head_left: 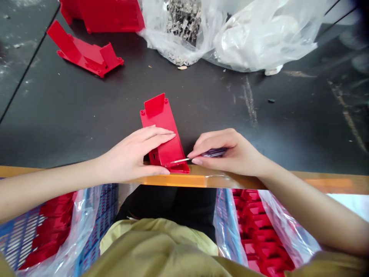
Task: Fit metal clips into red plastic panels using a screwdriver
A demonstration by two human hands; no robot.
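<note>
A red plastic part (165, 123) lies at the near edge of the dark table, tilted slightly, with an upright flap at its far end. My left hand (138, 152) rests on its left side, fingers spread over the top and thumb near the lower edge. In my right hand (223, 150) is a small screwdriver-like tool (213, 152) with a dark handle, pinched between thumb and fingers. Its thin metal shaft points left and its tip meets the near end of the red part.
Another red part (83, 54) and a larger red piece (112, 15) lie at the back left. Plastic bags, one with small metal pieces (184, 19), one whitish (259, 36), stand behind. Blue crates (96, 219) with red parts (259, 227) flank my lap below the orange edge (317, 182).
</note>
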